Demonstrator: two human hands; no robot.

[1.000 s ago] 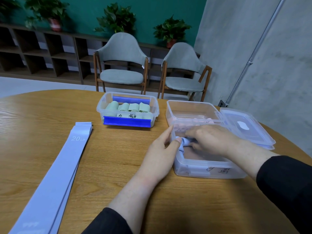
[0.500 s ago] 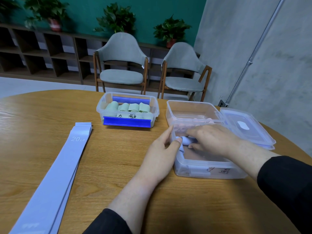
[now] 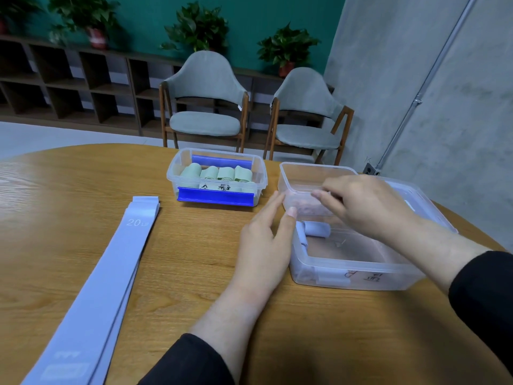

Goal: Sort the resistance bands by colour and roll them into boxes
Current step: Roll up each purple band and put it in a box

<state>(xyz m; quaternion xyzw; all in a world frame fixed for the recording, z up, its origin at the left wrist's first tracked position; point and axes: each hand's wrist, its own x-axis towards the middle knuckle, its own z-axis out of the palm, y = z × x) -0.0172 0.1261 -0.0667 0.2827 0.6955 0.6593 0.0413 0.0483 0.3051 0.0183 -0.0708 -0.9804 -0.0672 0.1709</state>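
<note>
Lifted off the rolled blue band (image 3: 315,228), right hand (image 3: 369,207) hovers loose-fingered; left hand (image 3: 266,240), fingers straight, steadies the box (image 3: 355,276). That roll looks stowed; the flat bands (image 3: 111,276) wait on the counter (image 3: 83,176).

Lavender flat band (image 3: 91,287), pale green rolls (image 3: 219,173), wood-grain table (image 3: 69,190).

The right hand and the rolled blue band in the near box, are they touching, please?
Apart: the head view shows the right hand raised over the near box, clear of the rolled blue band.

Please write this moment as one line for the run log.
left hand: open beside near box | right hand: open above it | rolled blue band: inside | flat blue bands: on table
</note>
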